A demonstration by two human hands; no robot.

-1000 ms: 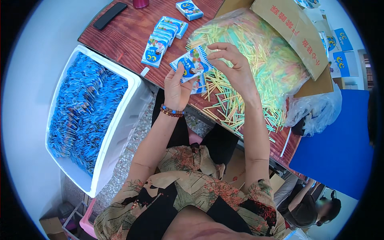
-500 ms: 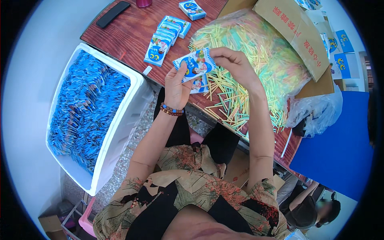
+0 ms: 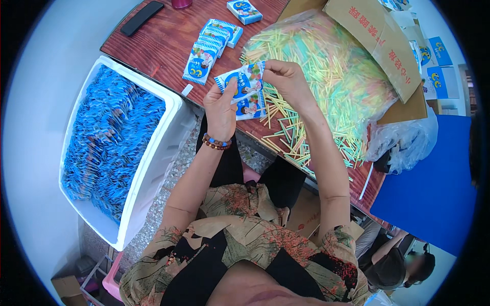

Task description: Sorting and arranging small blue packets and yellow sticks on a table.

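Observation:
A small blue-and-white printed packet (image 3: 248, 84) is held up over the front edge of the table. My left hand (image 3: 220, 111) grips its left end, thumb lying across the printed face. At the packet's upper right corner, the fingertips of my right hand (image 3: 289, 84) are pinched. Just below, a second similar packet (image 3: 251, 108) shows partly, overlapped by the first. Several more packets (image 3: 200, 64) lie overlapping on the table beyond my left hand. Near my right hand, thin pastel sticks (image 3: 292, 127) in yellow, green and pink spill over the wood.
A white foam box (image 3: 133, 191) full of blue packets stands at the left. On the red-brown table (image 3: 163, 48) are a black phone (image 3: 143, 18) and a small packet box (image 3: 245, 11). A clear bag of sticks (image 3: 326, 56) leans from a carton (image 3: 377, 46). Another person (image 3: 393, 260) sits lower right.
My right hand has shifted left, its fingers now closer in on the packet's corner. The packet and my left hand have moved slightly left, showing more of the packet beneath.

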